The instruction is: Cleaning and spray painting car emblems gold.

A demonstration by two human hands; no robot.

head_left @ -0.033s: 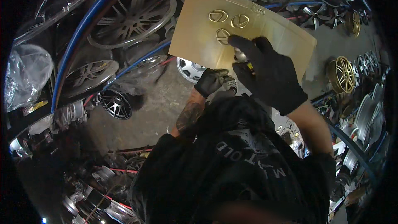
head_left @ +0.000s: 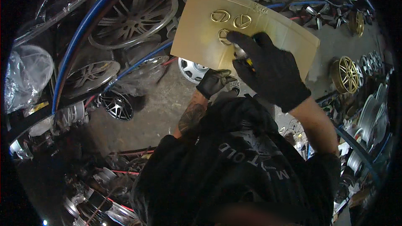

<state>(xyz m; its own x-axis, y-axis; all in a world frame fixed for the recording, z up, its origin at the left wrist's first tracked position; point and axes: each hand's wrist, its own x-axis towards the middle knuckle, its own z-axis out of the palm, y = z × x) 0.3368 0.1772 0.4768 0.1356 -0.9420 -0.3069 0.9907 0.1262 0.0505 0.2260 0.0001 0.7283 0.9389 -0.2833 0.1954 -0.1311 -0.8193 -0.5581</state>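
Note:
My right hand (head_left: 274,71), in a black glove, is closed around a small spray can (head_left: 240,52) with a bit of yellow on it. The glove hides most of the can. Its index finger reaches over the can's top. Beneath lies a tan cardboard sheet (head_left: 192,29) with gold-tinted patches. Two gold oval emblems, one left (head_left: 220,16) and one right (head_left: 242,21), rest on it, and a third emblem (head_left: 224,37) is partly covered by my fingertip. By the sheet's near edge, my gloved left hand (head_left: 213,83) has its fingers curled together; anything inside them is hidden.
A silver wheel (head_left: 192,70) shows under the cardboard's near left corner. On the floor stand a black wheel (head_left: 117,105) at left and a gold wheel (head_left: 346,75) at right. Racks of rims surround me, with a blue bar (head_left: 79,33) crossing the left side.
My right hand and the spray can have shifted slightly left and away from me, over the nearest emblem. My left hand and the cardboard look the same.

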